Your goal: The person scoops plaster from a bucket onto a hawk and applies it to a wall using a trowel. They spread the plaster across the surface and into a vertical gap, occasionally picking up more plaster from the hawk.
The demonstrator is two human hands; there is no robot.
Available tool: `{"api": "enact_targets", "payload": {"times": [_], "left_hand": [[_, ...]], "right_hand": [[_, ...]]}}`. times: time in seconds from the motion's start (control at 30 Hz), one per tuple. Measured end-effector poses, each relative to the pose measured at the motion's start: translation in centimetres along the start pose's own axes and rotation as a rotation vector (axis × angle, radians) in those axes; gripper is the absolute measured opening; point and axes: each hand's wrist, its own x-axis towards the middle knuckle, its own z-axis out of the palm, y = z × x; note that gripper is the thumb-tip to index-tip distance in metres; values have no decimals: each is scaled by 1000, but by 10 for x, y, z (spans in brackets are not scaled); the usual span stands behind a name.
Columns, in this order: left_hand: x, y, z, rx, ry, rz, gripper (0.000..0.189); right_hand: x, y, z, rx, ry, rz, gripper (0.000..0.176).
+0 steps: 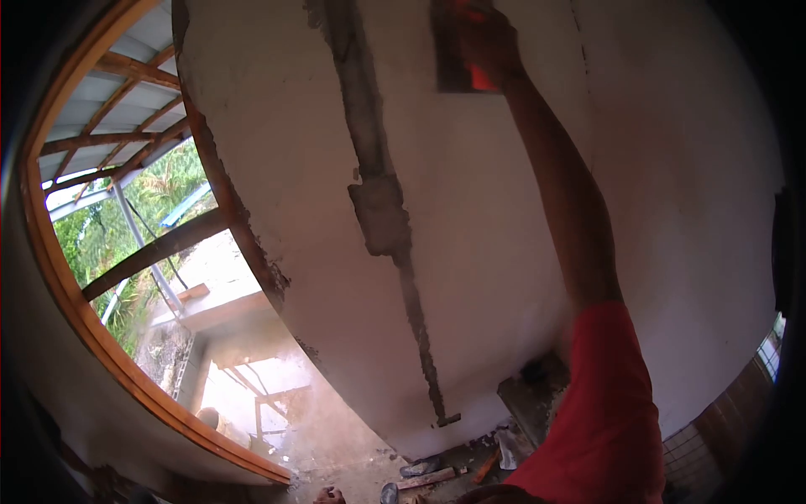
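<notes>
My right hand (pixel 491 46) is raised high against the white wall (pixel 495 193), closed around the red handle (pixel 481 78) of a flat rectangular plastering trowel. The trowel's dark plate (pixel 452 67) lies close to the wall surface, its top cut off by the frame edge. Left of it, a grey cement strip (pixel 361 109) runs down the wall, widening into a squarish patch (pixel 382 218) and narrowing towards the floor. No part of my left hand shows.
An orange-brown wooden frame (pixel 92 336) borders an opening on the left, with a roof and greenery beyond. Wood scraps (pixel 428 479), a dark board (pixel 525 407) and other debris lie at the wall's foot. Part of a bare foot (pixel 329 496) appears at the bottom edge.
</notes>
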Motion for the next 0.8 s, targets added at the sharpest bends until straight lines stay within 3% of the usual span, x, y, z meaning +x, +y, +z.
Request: {"api": "enact_targets", "payload": {"times": [0.03,0.1,0.17,0.23,0.33,0.4,0.43,0.47,0.57,0.67,0.77,0.8], "left_hand": [[10,-9,6,-7,-27,-1,45],[22,-17,16,24,2,108,44],[11,-22,18,32,22,111,44],[-30,39,-26,10,39,21,44],[-35,48,-33,78,46,51,37],[-38,37,-31,276,137,325,37],[-39,33,-31,375,184,464,38],[-43,35,-37,310,144,480,39],[-49,38,-52,159,69,515,43],[-46,32,-45,157,121,553,42],[-49,38,-41,279,243,593,39],[-45,38,-37,316,249,592,38]], "right_hand": [[0,15,-16,-58,26,133,34],[38,92,-41,-582,169,-79,34],[34,95,-59,-586,253,-129,30],[32,97,-72,-484,304,-233,28],[21,67,-34,-764,299,-819,29],[-33,-51,-10,-15,-35,-182,35],[-31,-52,13,5,-15,-278,33],[-29,-50,30,26,6,-374,33],[-32,-74,49,-13,-74,-242,33],[-29,-68,73,46,45,-399,33],[-37,-76,63,39,-48,-174,34],[-36,-71,66,63,11,-214,33]]}}
